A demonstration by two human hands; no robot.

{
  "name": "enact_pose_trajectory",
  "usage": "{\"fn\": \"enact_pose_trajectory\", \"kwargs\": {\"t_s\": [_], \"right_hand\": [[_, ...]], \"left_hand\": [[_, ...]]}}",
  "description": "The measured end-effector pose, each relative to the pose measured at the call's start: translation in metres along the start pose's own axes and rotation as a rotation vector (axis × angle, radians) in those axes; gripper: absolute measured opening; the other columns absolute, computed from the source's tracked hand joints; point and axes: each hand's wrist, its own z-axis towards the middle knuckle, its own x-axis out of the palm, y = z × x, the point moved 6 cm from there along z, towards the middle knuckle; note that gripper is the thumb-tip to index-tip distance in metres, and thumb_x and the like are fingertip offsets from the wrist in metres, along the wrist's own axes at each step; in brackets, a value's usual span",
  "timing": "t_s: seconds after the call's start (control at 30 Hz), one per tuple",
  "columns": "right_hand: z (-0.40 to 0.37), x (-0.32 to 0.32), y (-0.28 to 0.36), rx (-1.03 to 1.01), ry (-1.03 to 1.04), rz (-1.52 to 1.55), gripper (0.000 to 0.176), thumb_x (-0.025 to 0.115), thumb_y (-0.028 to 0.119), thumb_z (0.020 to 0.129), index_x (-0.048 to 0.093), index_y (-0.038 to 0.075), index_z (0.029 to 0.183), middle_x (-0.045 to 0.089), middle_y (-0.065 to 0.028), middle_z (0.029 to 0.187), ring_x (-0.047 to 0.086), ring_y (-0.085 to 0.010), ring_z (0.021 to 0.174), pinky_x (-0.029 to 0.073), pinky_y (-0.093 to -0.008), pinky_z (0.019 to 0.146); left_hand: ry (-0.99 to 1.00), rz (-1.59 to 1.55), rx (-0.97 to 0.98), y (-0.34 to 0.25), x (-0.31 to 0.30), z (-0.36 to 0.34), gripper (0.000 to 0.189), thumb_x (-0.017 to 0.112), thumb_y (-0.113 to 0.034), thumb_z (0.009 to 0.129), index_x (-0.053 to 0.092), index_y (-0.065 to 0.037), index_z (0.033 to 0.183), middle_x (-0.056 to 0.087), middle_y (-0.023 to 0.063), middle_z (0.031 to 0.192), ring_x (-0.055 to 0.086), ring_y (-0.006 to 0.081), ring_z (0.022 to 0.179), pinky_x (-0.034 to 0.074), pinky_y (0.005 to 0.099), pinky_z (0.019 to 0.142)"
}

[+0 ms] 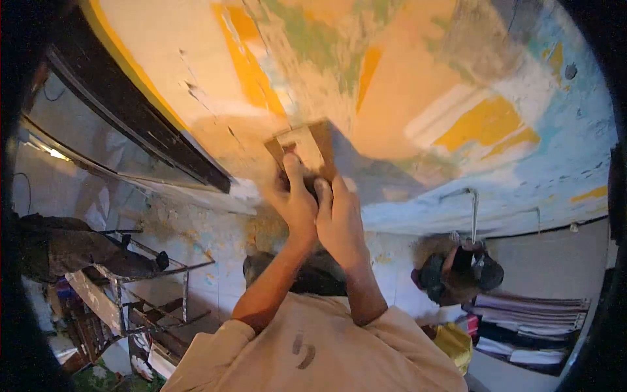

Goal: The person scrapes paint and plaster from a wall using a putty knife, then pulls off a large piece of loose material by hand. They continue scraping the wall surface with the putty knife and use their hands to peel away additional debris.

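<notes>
Warm, dim light, soft overall blur, heavy fisheye bend, black vignette corners (window glare at left)

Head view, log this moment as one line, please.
left hand: gripping flat block | right hand: gripping flat block beside left | flat block: pressed against painted wall | wall: patchy, peeling

Scraper (305, 149) flat against patchy wall (405, 78)

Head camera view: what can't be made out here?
All head view.
Flat pad on the wall: lower part hidden by the left hand and right hand; their grip unclear.
Dark bundle, lower right: blurred, unidentifiable.
Metal rack, lower left: cut off by the picture's dark edge.
</notes>
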Motion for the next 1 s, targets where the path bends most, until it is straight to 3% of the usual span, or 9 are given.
{"fn": "enact_pose_trajectory", "kwargs": {"t_s": [0.07, 0.17, 0.27, 0.3, 0.4, 0.5, 0.6, 0.77, 1.0], "right_hand": [[-0.002, 0.001, 0.002, 0.237, 0.106, 0.167, 0.023, 0.048, 0.014, 0.099, 0.055, -0.004, 0.11, 0.062, -0.0277, 0.095, 0.06, -0.0438, 0.088, 0.046, -0.047, 0.075], [-0.004, -0.003, 0.001, -0.054, 0.008, 0.026, 0.022, 0.047, 0.017, 0.101, 0.054, -0.002, 0.108, 0.062, -0.0218, 0.09, 0.061, -0.0343, 0.083, 0.047, -0.0421, 0.073], [0.008, -0.011, -0.009, -0.128, -0.182, 0.147, 0.02, 0.045, 0.018, 0.101, 0.049, -0.001, 0.106, 0.06, -0.0243, 0.074, 0.06, -0.0437, 0.069, 0.043, -0.0489, 0.061], [0.012, -0.013, -0.009, -0.17, -0.224, 0.122, 0.02, 0.045, 0.019, 0.101, 0.049, 0.0, 0.102, 0.058, -0.0221, 0.07, 0.057, -0.0438, 0.064, 0.041, -0.0472, 0.056], [0.016, -0.015, -0.017, -0.118, -0.231, 0.142, 0.019, 0.047, 0.019, 0.101, 0.052, 0.0, 0.098, 0.056, -0.0178, 0.066, 0.056, -0.0346, 0.057, 0.041, -0.0414, 0.053], [0.013, -0.017, -0.019, -0.126, -0.325, 0.239, 0.025, 0.05, 0.02, 0.101, 0.056, 0.0, 0.087, 0.05, -0.0019, 0.068, 0.044, -0.0088, 0.066, 0.037, -0.0264, 0.058], [0.015, -0.021, -0.022, -0.196, -0.367, 0.201, 0.017, 0.054, 0.015, 0.098, 0.058, 0.0, 0.089, 0.053, -0.0084, 0.063, 0.049, -0.0119, 0.055, 0.039, -0.0304, 0.051], [0.021, -0.024, -0.015, -0.236, -0.383, 0.167, 0.016, 0.056, 0.012, 0.097, 0.058, 0.0, 0.086, 0.05, -0.0094, 0.059, 0.048, -0.0137, 0.05, 0.038, -0.0312, 0.049], [0.027, -0.027, -0.003, -0.306, -0.405, 0.194, 0.016, 0.057, 0.011, 0.095, 0.057, 0.0, 0.084, 0.047, -0.0105, 0.057, 0.045, -0.0154, 0.048, 0.035, -0.0314, 0.046]], "left_hand": [[-0.005, 0.009, 0.005, 0.002, -0.003, 0.002, 0.033, 0.057, -0.027, 0.1, 0.065, 0.003, 0.111, 0.056, -0.0037, 0.074, 0.046, 0.0037, 0.06, 0.036, 0.0219, 0.051], [0.067, 0.094, 0.086, -0.011, -0.005, -0.006, 0.031, 0.055, -0.027, 0.101, 0.064, 0.003, 0.105, 0.06, -0.0007, 0.084, 0.051, 0.0061, 0.07, 0.041, 0.0228, 0.059], [0.097, 0.13, 0.11, -0.008, -0.002, -0.016, 0.03, 0.056, -0.027, 0.101, 0.062, 0.002, 0.106, 0.062, 0.0015, 0.088, 0.053, 0.0083, 0.076, 0.045, 0.0247, 0.065], [0.112, 0.14, 0.137, -0.004, -0.002, -0.017, 0.03, 0.056, -0.028, 0.101, 0.062, 0.002, 0.106, 0.062, 0.0022, 0.088, 0.054, 0.0087, 0.076, 0.045, 0.025, 0.065], [0.113, 0.112, 0.189, -0.001, 0.003, -0.017, 0.03, 0.055, -0.027, 0.101, 0.061, 0.002, 0.105, 0.063, 0.004, 0.089, 0.055, 0.0098, 0.078, 0.046, 0.0254, 0.067], [0.093, 0.109, 0.251, -0.001, 0.007, -0.016, 0.029, 0.055, -0.025, 0.101, 0.059, 0.004, 0.104, 0.063, 0.0047, 0.091, 0.056, 0.0095, 0.077, 0.047, 0.0243, 0.065], [0.085, 0.115, 0.248, 0.004, 0.009, -0.015, 0.029, 0.054, -0.025, 0.101, 0.059, 0.003, 0.103, 0.063, 0.0042, 0.09, 0.056, 0.0098, 0.077, 0.046, 0.0245, 0.065], [0.086, 0.136, 0.133, 0.016, 0.006, -0.013, 0.034, 0.054, -0.031, 0.101, 0.058, 0.003, 0.106, 0.062, 0.0036, 0.087, 0.054, 0.0101, 0.075, 0.044, 0.0247, 0.063], [0.083, 0.109, 0.192, -0.001, 0.017, -0.005, 0.028, 0.054, -0.025, 0.101, 0.058, 0.002, 0.103, 0.06, 0.002, 0.086, 0.053, 0.0089, 0.075, 0.042, 0.0233, 0.064]]}}
